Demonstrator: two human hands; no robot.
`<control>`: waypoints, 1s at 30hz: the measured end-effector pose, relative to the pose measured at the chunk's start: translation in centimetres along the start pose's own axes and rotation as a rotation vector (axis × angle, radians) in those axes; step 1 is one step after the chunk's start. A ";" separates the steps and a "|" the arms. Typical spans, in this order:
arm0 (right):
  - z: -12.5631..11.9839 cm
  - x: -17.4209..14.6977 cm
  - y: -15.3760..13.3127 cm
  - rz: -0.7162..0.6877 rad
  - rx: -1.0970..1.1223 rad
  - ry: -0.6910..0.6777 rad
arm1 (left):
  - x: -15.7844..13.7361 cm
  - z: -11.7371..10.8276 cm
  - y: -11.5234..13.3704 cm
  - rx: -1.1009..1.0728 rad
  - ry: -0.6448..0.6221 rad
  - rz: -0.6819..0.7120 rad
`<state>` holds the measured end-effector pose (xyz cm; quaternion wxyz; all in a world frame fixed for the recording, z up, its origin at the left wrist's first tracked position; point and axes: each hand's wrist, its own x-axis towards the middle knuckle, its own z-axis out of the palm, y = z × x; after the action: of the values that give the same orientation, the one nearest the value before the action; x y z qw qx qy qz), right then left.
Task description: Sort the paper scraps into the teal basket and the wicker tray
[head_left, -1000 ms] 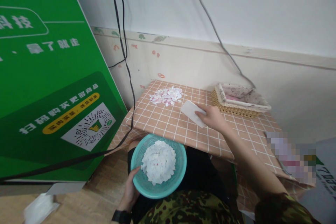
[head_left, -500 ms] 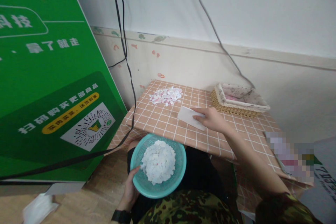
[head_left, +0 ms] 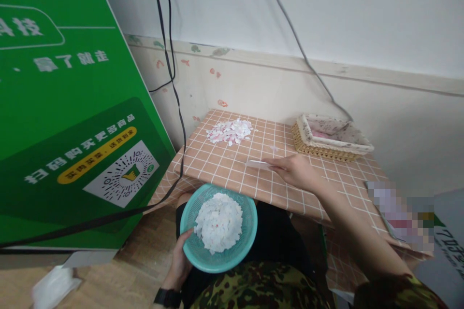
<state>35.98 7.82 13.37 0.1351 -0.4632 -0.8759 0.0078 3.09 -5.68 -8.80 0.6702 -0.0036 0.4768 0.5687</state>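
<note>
The left hand [head_left: 180, 263] gripped the rim of a teal basket [head_left: 218, 227] of paper scraps below the counter [head_left: 232, 169]. The right hand [head_left: 297, 172] held a white card [head_left: 258, 164], seemingly edge-on, fingers closed around it, above the counter.

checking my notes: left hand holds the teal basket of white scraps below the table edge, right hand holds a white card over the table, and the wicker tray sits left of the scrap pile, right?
Not quite. In the head view the wicker tray sits right of the scrap pile, not left. The rest stands: left hand holds the teal basket, right hand the white card.

Shop corner: green QR-code vending cabinet [head_left: 72, 120]
</note>
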 end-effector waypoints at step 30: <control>4.3 4.9 1.4 0.388 0.084 0.252 | 0.4 -0.4 -0.2 0.005 0.001 -0.010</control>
<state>33.44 13.13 10.18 0.2584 -0.6142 -0.7456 0.0121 2.91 -5.68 -9.39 0.6728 -0.0044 0.4785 0.5642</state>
